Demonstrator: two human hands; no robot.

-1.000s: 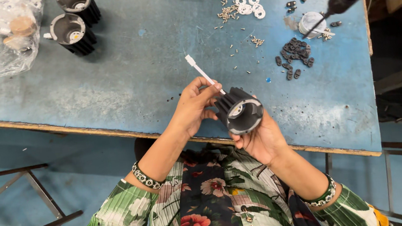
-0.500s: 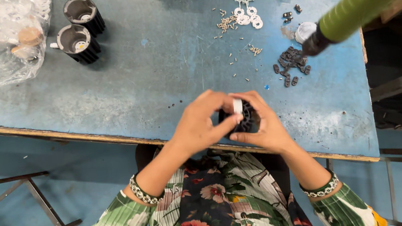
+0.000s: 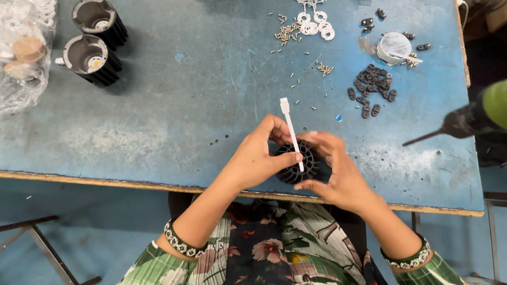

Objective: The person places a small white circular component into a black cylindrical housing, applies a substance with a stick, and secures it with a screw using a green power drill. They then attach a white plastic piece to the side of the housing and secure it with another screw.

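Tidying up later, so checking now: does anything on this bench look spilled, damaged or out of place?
Small screws lie scattered loose across the blue table, away from the neater washer pile. The tabletop paint is worn and scratched. Nothing looks broken.

left hand (image 3: 258,157) — fingers pinched shut | right hand (image 3: 338,174) — fingers curled, cupping

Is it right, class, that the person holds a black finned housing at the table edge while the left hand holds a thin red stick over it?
Not quite. The head view shows the stick is white, not red. The left hand does hold it over the black finned housing at the table edge.
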